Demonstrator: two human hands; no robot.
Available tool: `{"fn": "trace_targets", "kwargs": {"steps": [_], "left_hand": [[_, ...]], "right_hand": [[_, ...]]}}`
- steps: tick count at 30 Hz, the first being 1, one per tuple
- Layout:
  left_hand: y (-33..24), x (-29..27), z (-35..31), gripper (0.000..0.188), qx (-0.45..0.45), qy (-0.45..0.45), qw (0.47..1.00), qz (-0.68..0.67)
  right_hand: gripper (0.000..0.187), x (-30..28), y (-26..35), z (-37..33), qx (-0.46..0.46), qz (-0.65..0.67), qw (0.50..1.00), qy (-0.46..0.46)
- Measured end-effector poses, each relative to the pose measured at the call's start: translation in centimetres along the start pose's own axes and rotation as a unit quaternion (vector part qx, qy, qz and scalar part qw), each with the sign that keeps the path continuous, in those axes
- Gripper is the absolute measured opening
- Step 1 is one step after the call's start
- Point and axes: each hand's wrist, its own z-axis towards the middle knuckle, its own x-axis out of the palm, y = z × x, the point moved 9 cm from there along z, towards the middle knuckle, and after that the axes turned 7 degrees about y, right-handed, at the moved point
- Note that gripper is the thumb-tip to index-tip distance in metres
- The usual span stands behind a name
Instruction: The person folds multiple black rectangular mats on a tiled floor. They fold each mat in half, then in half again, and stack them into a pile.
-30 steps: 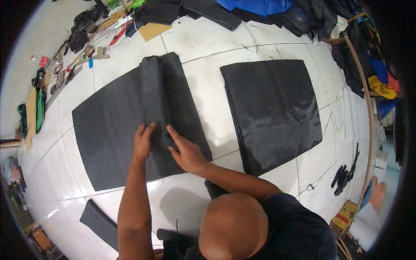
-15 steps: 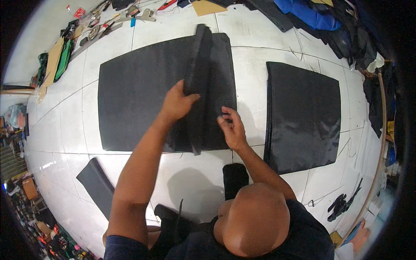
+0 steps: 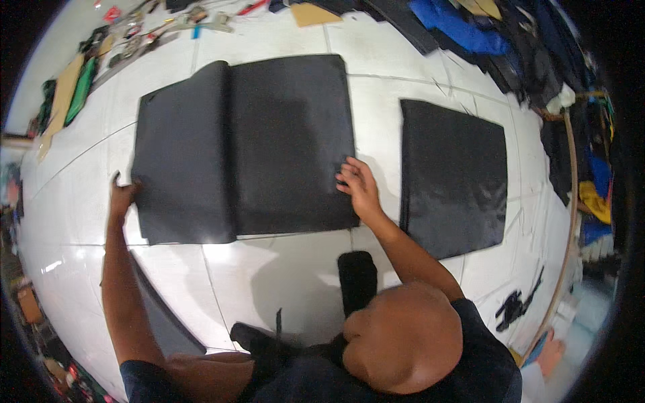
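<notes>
A large black sheet [image 3: 289, 148] of smooth material lies spread on the floor before me. A raised fold runs from its far edge to its near edge, left of the middle, with a flap [image 3: 178, 161] spread to the left of it. My left hand [image 3: 123, 196] is closed at the flap's left edge, its fingers partly hidden there. At the sheet's right edge my right hand [image 3: 361, 189] rests with fingers apart and slightly bent, fingertips over the edge. Farther right lies a smaller stack of black sheets [image 3: 453, 178].
Another black piece [image 3: 164, 309] lies beside my left forearm. Tools and scraps [image 3: 201, 23] are strewn along the far left. Dark and blue cloth [image 3: 463, 30] is heaped at the far right. A black strap-like bundle [image 3: 514, 309] lies near right, and a tan board [image 3: 64, 101] far left.
My left hand has moved from the middle of the sheet to its left side, and the raised fold has shifted left. My right hand stays by the right edge, its fingers less curled.
</notes>
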Motion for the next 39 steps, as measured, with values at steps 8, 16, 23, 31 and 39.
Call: {"fn": "trace_targets", "kwargs": {"steps": [8,16,23,31,39], "left_hand": [[5.1,2.2,-7.9,0.094,0.135,-0.149,0.960,0.196],[18.4,11.5,-17.7,0.060,-0.053,0.011,0.974,-0.222],[17.3,15.7,-17.0,0.046,-0.075,-0.033,0.957,-0.278],[17.6,16.3,-15.6,0.045,-0.048,-0.025,0.942,-0.332],[12.9,15.6,-14.3,0.105,0.032,0.160,0.839,-0.519]], "right_hand": [[0.044,0.7,1.0,1.0,0.033,-0.157,0.987,-0.019],[0.061,16.1,10.8,1.8,0.070,-0.635,0.650,0.412],[0.071,30.5,2.8,3.5,0.227,-0.382,0.860,0.252],[0.069,32.7,-0.4,4.8,0.209,-0.057,0.946,0.242],[0.065,38.9,6.1,4.5,0.133,0.000,0.967,0.219]]}}
